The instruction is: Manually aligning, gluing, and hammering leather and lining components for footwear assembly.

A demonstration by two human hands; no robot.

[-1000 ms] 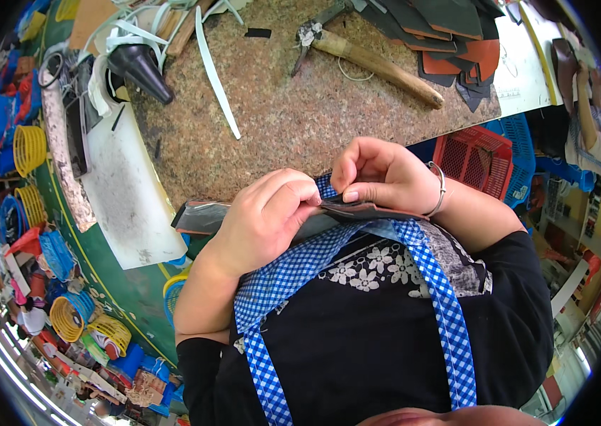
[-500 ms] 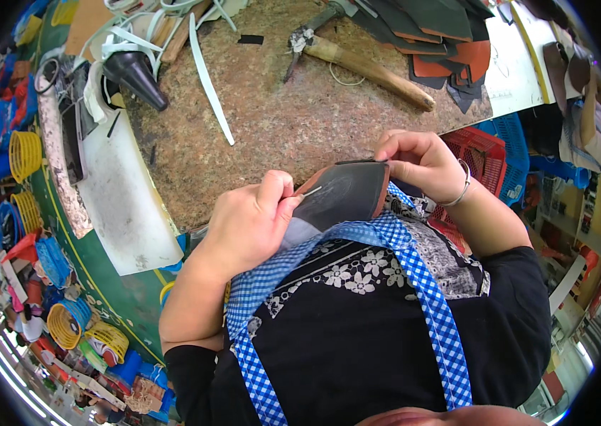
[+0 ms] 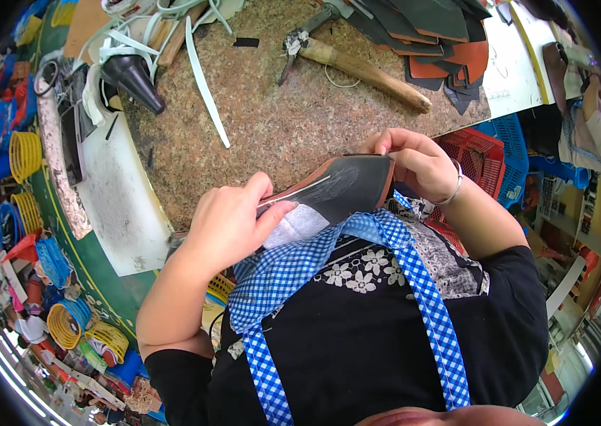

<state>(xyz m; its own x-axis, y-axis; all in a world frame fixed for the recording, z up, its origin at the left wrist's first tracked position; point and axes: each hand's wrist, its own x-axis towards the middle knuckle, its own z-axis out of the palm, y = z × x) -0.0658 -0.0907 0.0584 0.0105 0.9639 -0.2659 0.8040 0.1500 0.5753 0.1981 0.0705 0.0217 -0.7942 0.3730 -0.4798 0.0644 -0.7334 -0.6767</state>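
A dark leather piece [image 3: 349,186] with a reddish-brown edge lies across my lap at the table's near edge, its face marked with pale smears. My left hand [image 3: 228,221] pinches its left part, thumb on the face near a whitish patch [image 3: 299,226] and fingers at the far edge. Along that edge runs a thin white strip [image 3: 307,188], reaching to the left fingers. At the upper right corner, my right hand [image 3: 420,163] grips the piece between thumb and fingers. The underside is hidden.
On the stone tabletop [image 3: 194,142] lie a wooden-handled hammer [image 3: 368,74], a pale curved strip [image 3: 204,92] and a black cone-shaped object [image 3: 133,79]. Dark leather pieces [image 3: 414,28] are stacked at the far right. A white board [image 3: 119,199] sits left; a red basket [image 3: 474,156] stands right.
My left hand has moved left and slightly down along the edge. The white strip now lies along the edge, and more of the whitish patch shows. My right hand keeps its corner grip.
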